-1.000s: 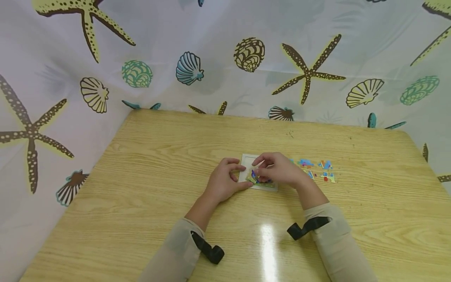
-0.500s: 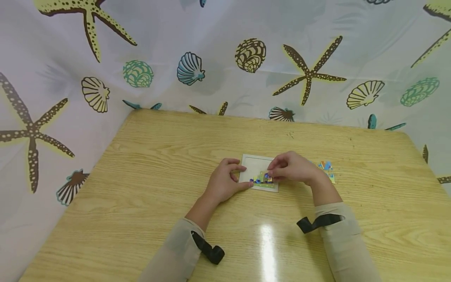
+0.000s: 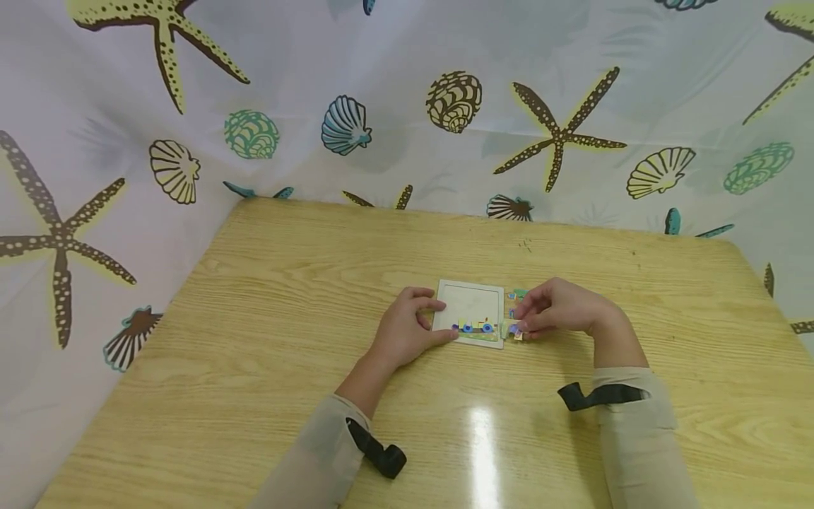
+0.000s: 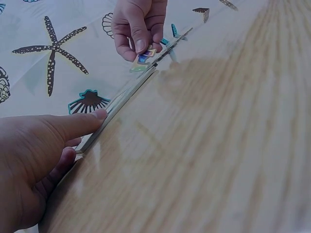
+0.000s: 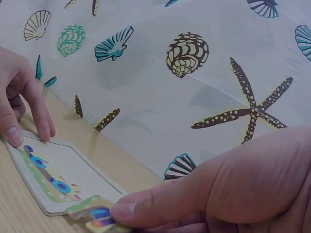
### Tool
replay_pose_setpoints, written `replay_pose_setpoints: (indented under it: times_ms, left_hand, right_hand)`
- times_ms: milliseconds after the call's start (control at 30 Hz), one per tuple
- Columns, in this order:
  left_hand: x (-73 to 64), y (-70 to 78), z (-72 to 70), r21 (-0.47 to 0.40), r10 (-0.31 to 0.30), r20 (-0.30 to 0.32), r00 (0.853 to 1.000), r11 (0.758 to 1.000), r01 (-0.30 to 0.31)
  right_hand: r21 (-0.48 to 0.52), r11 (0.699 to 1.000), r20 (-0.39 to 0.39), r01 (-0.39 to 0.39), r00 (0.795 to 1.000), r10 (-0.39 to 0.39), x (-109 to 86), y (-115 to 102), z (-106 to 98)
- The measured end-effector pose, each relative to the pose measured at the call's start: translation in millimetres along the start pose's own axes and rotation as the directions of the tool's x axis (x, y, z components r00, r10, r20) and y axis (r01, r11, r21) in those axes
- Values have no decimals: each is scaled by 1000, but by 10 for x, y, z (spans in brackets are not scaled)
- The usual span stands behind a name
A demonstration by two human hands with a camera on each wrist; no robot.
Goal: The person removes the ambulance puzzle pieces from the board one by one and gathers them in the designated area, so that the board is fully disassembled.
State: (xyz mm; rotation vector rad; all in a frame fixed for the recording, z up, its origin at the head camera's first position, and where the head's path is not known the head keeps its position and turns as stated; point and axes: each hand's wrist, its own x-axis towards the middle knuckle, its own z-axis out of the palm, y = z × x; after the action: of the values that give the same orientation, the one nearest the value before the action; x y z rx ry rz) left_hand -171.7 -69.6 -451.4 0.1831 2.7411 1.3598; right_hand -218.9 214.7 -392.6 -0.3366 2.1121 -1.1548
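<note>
A white-framed jigsaw tray (image 3: 467, 297) lies on the table, with a joined row of pieces (image 5: 51, 179) along its near edge showing blue wheels and green ground. My left hand (image 3: 407, 326) holds the tray at its left side, thumb at the near corner and fingers along the edge. Just off the tray's right edge, my right hand (image 3: 566, 305) pinches a colourful jigsaw piece (image 5: 99, 217) between thumb and fingers. In the left wrist view that piece (image 4: 143, 58) hangs tilted at the fingertips. Other loose pieces (image 3: 520, 293) lie partly hidden behind the right hand.
A wooden table (image 3: 305, 283) stretches out on all sides of the tray. Behind it and at the sides hangs a white cloth (image 3: 394, 162) printed with shells and starfish. Black straps (image 3: 604, 396) circle both sleeves.
My right hand has moved rightward from above the tray to beside its right edge, carrying the jigsaw piece and uncovering the row of pieces. The left hand has stayed on the tray.
</note>
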Motion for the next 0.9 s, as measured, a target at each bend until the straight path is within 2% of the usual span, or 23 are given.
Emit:
replay_pose_setpoints:
  times_ms: [100, 433, 567, 733, 900]
  left_hand:
    - [-2, 5, 0, 2, -1, -2, 1000, 1000, 1]
    - [-1, 14, -6, 7, -1, 1, 1000, 1000, 1]
    - [6, 15, -3, 7, -3, -3, 1000, 1000, 3]
    - [3, 22, -1, 6, -2, -7, 1000, 1000, 2]
    - [0, 17, 2, 4, -5, -7, 1000, 1000, 5]
  right_hand:
    - [-23, 999, 15, -26, 1000, 27, -32, 24, -17]
    - [-77, 989, -21, -123, 992, 122, -57, -15, 8]
    - [-91, 987, -26, -135, 991, 134, -71, -16, -8]
    - [-65, 993, -32, -101, 995, 99, -96, 8, -48]
    - [-37, 999, -39, -22, 999, 21, -55, 15, -43]
